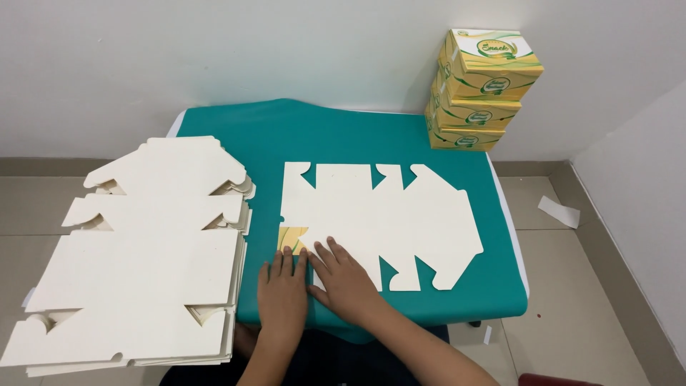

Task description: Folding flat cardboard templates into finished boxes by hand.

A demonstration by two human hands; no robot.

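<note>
From the head camera we look down on a teal table cover (pixel 357 136) with a flat, unfolded cream box blank (pixel 400 221) lying in its middle. At the blank's near left corner, a small flap (pixel 291 238) is folded over and shows its yellow printed side. Our left hand (pixel 282 297) lies flat, fingers stretched out, its fingertips pressing on that folded flap. Our right hand (pixel 348 280) lies just beside it, palm down and fingers spread on the near edge of the blank; neither hand grips anything, and the two touch or nearly touch at the side. To the left, a tall stack of identical flat blanks (pixel 143 257) overhangs the table's left edge. At the far right corner, against the white wall, stand three finished yellow-and-green boxes (pixel 480 93) piled one on another. On the tiled floor to the right lies a white paper scrap (pixel 559 211).
</note>
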